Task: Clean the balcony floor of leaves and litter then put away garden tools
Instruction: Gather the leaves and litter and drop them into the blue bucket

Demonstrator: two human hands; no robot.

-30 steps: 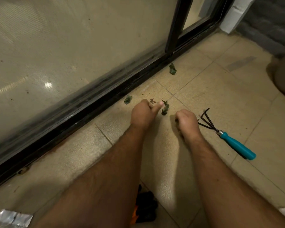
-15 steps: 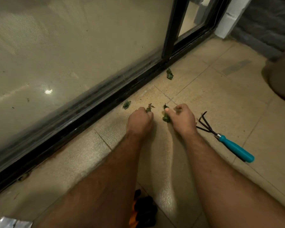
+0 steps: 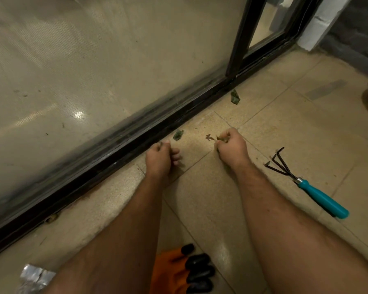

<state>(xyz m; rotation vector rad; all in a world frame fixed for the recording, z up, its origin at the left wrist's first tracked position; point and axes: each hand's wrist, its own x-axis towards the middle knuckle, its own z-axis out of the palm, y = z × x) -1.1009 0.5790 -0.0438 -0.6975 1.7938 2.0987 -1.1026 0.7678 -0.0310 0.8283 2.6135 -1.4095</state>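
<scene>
Both hands [image 3: 232, 145] fisted (right pinching leaf [image 3: 221, 138]), low

We see a beige, finely speckled tiled floor [image 3: 306, 132] crossed by thin pale grout lines, and on it dark green leaf scraps [image 3: 234, 97] and a small brownish one [image 3: 209, 137]. The hand rake [image 3: 310, 185] has black tines, a silver collar and a bright teal handle, while the glove [image 3: 179, 272] at the bottom edge is orange with black fingertips. We also note the black door frame [image 3: 136, 143], its greyish fine-mesh screen [image 3: 94, 60], and a crinkled silver wrapper [image 3: 33, 277].
</scene>
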